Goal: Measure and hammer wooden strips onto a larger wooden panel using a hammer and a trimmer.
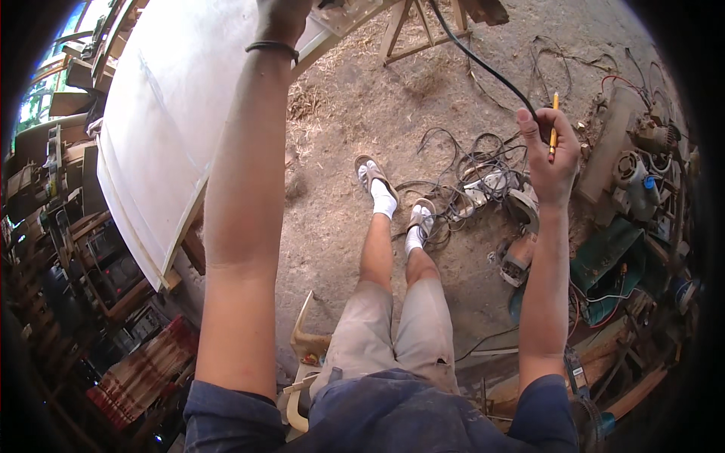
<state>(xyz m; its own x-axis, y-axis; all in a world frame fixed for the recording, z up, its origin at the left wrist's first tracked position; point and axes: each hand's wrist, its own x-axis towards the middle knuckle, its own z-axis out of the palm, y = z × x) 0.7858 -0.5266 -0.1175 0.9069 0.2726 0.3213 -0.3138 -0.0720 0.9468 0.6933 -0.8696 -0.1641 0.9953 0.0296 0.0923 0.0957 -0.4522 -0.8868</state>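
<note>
My left hand (283,21) reaches to the top edge of the picture, over the large white board (170,98). Its fingers run out of view, so what it holds, if anything, does not show. Just to its right, part of a metallic object (329,4) is cut off at the board's edge. My right hand (555,155) is raised on the right, closed round a black cable (483,64) that runs up to the top edge. A yellow pencil (554,124) is also held in that hand, standing upright between the fingers.
Tangled cables (483,155) and a circular saw (521,253) lie on the dirt floor near my feet. A green container (615,264) and a motor (633,172) stand at the right. A plastic chair (306,332) is close by my legs. Wooden trestle legs (396,34) stand at the top.
</note>
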